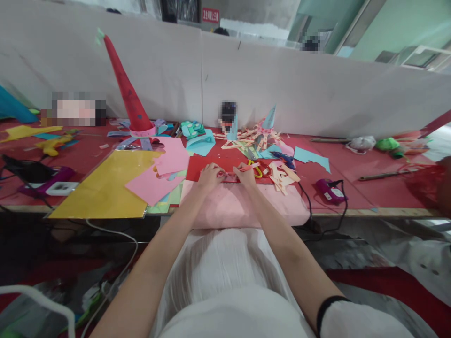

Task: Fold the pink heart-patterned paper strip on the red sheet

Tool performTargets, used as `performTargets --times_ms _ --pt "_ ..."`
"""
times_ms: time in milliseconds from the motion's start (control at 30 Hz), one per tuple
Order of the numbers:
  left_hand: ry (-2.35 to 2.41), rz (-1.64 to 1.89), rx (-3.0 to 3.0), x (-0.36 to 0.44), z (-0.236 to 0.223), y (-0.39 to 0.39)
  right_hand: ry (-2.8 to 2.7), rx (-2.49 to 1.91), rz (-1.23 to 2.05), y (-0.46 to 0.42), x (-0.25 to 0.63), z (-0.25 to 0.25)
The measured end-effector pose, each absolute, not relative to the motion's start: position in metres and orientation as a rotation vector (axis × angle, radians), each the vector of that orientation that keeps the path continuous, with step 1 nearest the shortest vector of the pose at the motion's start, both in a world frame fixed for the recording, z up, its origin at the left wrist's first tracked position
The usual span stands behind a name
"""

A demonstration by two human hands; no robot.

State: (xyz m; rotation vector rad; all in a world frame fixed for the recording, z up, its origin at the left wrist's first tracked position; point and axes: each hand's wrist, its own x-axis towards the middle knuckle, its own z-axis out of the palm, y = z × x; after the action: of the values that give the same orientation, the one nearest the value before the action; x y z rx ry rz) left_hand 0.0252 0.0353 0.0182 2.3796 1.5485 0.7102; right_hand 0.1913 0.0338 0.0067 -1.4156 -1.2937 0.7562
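Both my hands rest close together on the table over a small red paper piece [229,177]. My left hand [210,177] has its fingers curled onto the left end of the piece. My right hand [245,175] pinches its right end, with a pink paper strip [251,166] and yellow-handled scissors [258,170] just beyond the fingers. Under the hands lie a red paper sheet [202,166] and a pale pink sheet [243,206] that hangs over the table edge.
A yellow sheet [109,185] and pink sheets [165,171] lie to the left. A tall red paper cone [128,94] stands at the back. Paper scraps [253,138] pile behind the hands. A purple glue gun [329,190] with a black cord sits right, another purple tool [45,183] left.
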Motion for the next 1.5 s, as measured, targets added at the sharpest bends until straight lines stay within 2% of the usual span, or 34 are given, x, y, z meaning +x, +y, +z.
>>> performTargets --times_ms 400,1500 --pt "1.558 0.69 2.381 0.0255 0.0191 0.034 -1.288 -1.325 0.827 0.0299 0.1889 0.0088" --pt "1.547 0.688 2.36 0.0245 0.0189 0.0353 -1.233 -1.346 0.731 0.0315 0.1897 0.0073"
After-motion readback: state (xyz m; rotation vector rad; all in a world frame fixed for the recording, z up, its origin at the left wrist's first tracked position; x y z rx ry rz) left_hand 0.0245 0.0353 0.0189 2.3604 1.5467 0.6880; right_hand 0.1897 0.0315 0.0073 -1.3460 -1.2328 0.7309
